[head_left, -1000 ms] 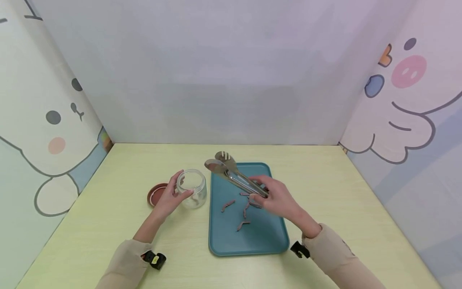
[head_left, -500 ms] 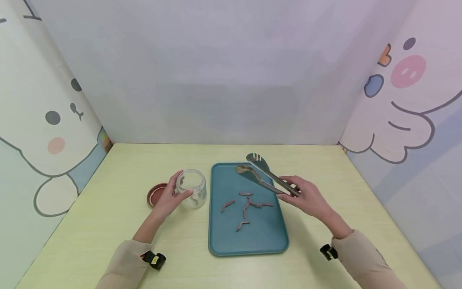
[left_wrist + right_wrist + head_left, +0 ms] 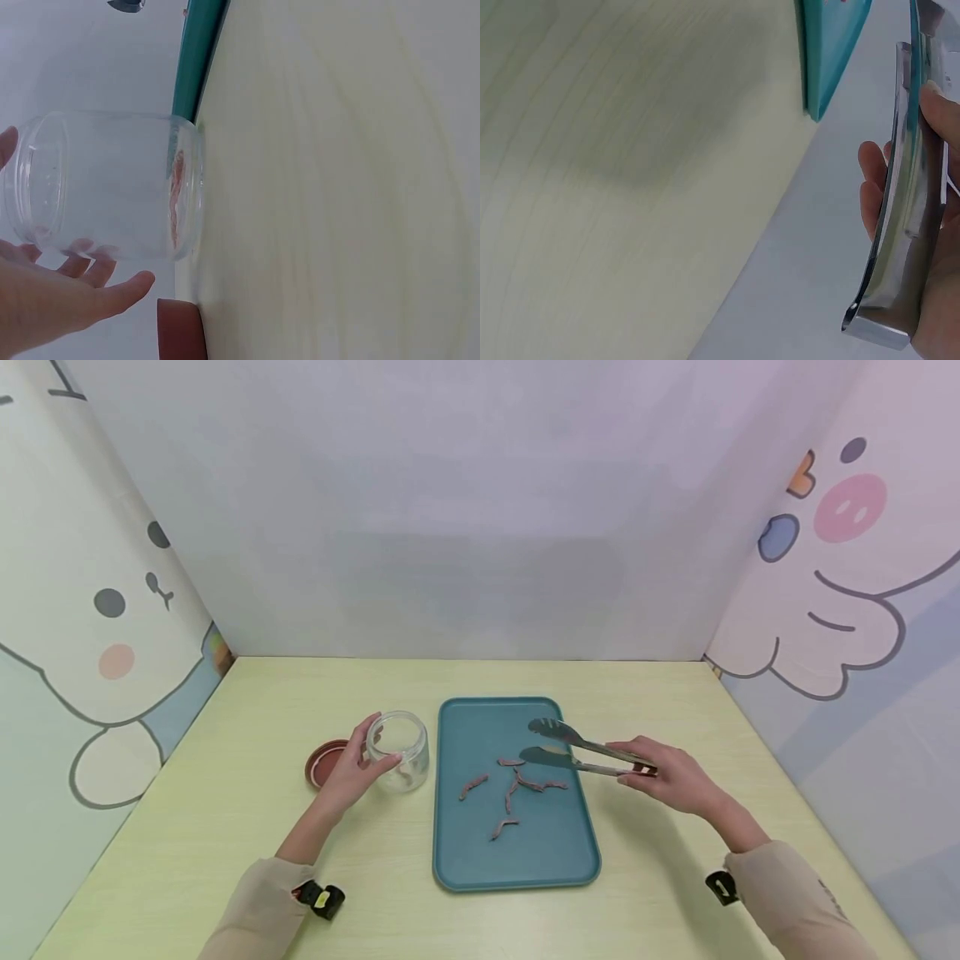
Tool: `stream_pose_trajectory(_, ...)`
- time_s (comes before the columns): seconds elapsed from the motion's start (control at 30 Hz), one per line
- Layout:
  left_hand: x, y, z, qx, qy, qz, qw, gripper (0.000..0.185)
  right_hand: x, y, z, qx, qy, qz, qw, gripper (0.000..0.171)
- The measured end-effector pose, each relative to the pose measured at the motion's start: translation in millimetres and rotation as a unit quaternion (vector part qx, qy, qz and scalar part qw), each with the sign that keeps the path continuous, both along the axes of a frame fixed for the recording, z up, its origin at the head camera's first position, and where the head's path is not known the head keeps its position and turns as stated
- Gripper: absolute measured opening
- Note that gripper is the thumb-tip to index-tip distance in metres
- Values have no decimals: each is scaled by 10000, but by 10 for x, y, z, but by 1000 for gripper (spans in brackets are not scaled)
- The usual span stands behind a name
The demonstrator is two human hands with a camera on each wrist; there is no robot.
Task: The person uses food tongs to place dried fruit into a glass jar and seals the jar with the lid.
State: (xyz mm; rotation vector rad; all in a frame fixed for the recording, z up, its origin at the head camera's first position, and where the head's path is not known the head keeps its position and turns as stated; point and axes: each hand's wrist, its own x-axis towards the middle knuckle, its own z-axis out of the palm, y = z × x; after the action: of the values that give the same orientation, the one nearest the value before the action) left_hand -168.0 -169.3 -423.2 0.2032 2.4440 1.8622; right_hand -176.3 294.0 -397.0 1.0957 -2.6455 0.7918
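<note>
My left hand [image 3: 351, 778] grips an uncapped clear glass jar [image 3: 411, 770], fingers round its far-left side and thumb near the rim. In the left wrist view, a thin reddish strip [image 3: 176, 196] lies at the jar's bottom. My right hand [image 3: 671, 778] holds metal serving tongs [image 3: 557, 732] by their handle end. The tongs' two heads stand apart over the right part of a blue-green tray [image 3: 517, 870], with nothing between them. Several thin reddish-brown strips [image 3: 473, 787] lie scattered on the tray, some touching one another.
A round reddish-brown lid [image 3: 323, 765] lies on the pale wooden table [image 3: 360, 893] left of the jar, partly behind my left hand. The tray stands just right of the jar. A plain pale wall rises behind the table, with cartoon-printed panels on both sides.
My right hand has carried the tongs from near the jar rightward and then down over the tray's right side; their heads now point left. My left hand and the jar have stayed put.
</note>
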Motion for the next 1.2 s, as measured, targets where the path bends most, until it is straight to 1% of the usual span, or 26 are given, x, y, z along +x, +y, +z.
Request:
stream_pose_trajectory(0.1, -4, -3, 1, -15, 44, -15, 10000, 76, -23, 31, -35, 131, 31, -22, 9999, 42)
stream_pose_trajectory(0.33, -23, -21, -37, -65, 56, 36, 10000, 77, -68, 52, -124, 452, -152, -21, 9989, 42)
stream_pose_trajectory(0.67, -25, -21, -41, -53, 105, 40, 9999, 77, -131, 3, -196, 809, -67, -115, 9966, 40)
stream_pose_trajectory(0.83, -16, -19, -36, -32, 28, 43, 10000, 77, -142, -28, -224, 813, -98, -142, 9965, 38)
stream_pose_trajectory(1.07, -19, -14, -37, -54, 19, 32, 10000, 78, -134, -51, -266, 697, -383, -195, 9966, 33)
stream_pose_trajectory(1.2, -21, -15, -38, -24, 26, 21, 10000, 77, -110, -59, -291, 628, -362, -241, 9971, 32)
